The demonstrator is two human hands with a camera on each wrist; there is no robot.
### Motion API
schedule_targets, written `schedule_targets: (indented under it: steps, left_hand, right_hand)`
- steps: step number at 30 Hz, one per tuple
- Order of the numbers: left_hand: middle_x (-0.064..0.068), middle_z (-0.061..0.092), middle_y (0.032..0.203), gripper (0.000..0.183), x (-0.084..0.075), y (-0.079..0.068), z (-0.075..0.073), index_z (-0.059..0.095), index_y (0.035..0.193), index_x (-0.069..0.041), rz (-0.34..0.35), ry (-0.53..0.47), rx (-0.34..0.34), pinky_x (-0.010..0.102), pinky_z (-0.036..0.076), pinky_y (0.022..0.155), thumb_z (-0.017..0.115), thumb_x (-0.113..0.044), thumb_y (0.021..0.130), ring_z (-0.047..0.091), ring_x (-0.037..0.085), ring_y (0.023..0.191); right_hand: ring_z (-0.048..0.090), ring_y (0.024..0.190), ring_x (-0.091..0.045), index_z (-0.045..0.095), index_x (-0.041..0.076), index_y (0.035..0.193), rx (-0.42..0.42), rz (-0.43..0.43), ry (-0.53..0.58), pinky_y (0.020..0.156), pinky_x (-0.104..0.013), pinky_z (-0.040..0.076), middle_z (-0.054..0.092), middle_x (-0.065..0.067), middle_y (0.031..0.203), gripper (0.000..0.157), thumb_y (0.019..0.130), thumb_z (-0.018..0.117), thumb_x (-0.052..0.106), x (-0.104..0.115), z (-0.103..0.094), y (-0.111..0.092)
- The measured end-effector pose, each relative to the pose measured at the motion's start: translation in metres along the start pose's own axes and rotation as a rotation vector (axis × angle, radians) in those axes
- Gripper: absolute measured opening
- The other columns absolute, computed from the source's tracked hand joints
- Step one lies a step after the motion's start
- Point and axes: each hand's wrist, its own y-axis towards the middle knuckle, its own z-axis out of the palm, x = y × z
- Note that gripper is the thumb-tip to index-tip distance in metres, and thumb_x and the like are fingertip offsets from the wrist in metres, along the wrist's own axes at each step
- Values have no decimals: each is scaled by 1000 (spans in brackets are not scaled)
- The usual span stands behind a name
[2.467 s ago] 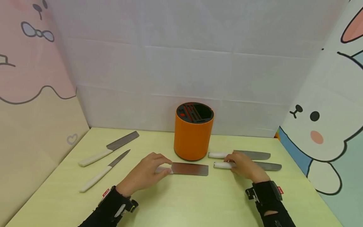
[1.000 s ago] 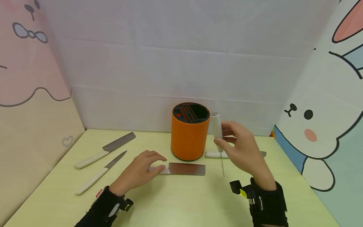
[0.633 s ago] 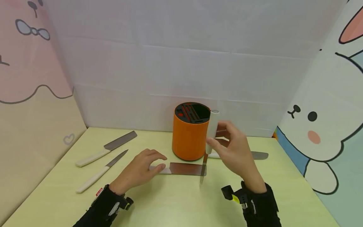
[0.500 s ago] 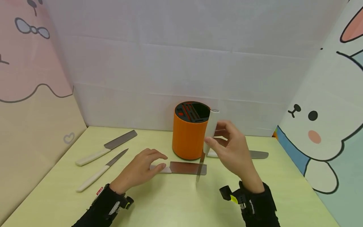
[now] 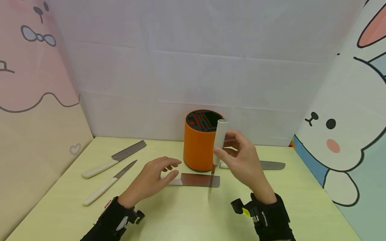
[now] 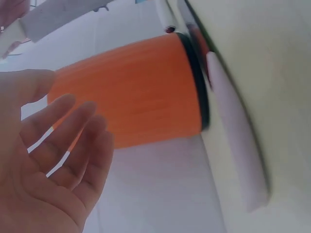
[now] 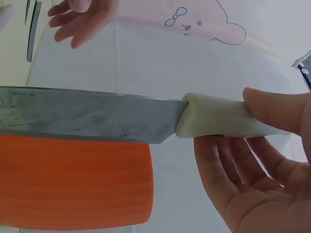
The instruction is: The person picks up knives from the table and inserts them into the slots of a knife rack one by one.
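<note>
My right hand (image 5: 242, 162) pinches the white handle of a kitchen knife (image 5: 219, 139) between thumb and fingers. That knife stands upright, blade pointing down, in front of the right side of an orange knife block (image 5: 197, 149). The right wrist view shows its broad blade (image 7: 92, 115) side-on, overlapping the block. My left hand (image 5: 150, 180) hovers with relaxed, spread fingers over the handle of a cleaver (image 5: 196, 179) lying on the table. In the left wrist view nothing is between the left fingers (image 6: 80, 128), and the cleaver's handle (image 6: 238, 136) lies apart from them.
Another white-handled knife (image 5: 272, 165) lies behind my right hand, partly hidden. On the left lie a broad-bladed knife (image 5: 129, 150) and a slim pointed knife (image 5: 101, 190). The block's dark slotted top (image 5: 200, 119) faces up. A white cloth wall (image 5: 135, 73) stands behind the table.
My right hand took the nearer right-hand knife off the table, turned it blade down and carried it left to the block's front. The left hand has barely moved, its fingers off the cleaver's handle.
</note>
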Motion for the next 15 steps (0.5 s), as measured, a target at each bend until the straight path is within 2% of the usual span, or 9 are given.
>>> schedule_targets:
  steps: [4,8,15]
  left_hand:
    - [-14,61,109,28,-11,15,-7,59,122,-26,51,-80,-46,26,53,74,60,-34,96,58,2,88]
    - [-6,63,110,30,-27,38,-14,58,124,-23,101,-175,-74,27,54,75,59,-35,96,58,2,90]
    - [-12,61,104,36,-61,80,-29,51,131,-30,112,-330,-128,29,53,78,60,-34,96,57,4,93]
  right_hand:
    - [59,94,-28,53,-1,116,16,28,10,85,-32,52,57,-13,109,35,84,68,-6,-2,3,0]
    - [60,93,-28,54,0,116,19,42,16,85,-33,52,58,-12,107,36,84,69,-6,-3,5,0]
    - [60,92,-28,53,-1,117,46,8,33,85,-34,52,58,-14,107,37,84,68,-6,-5,6,1]
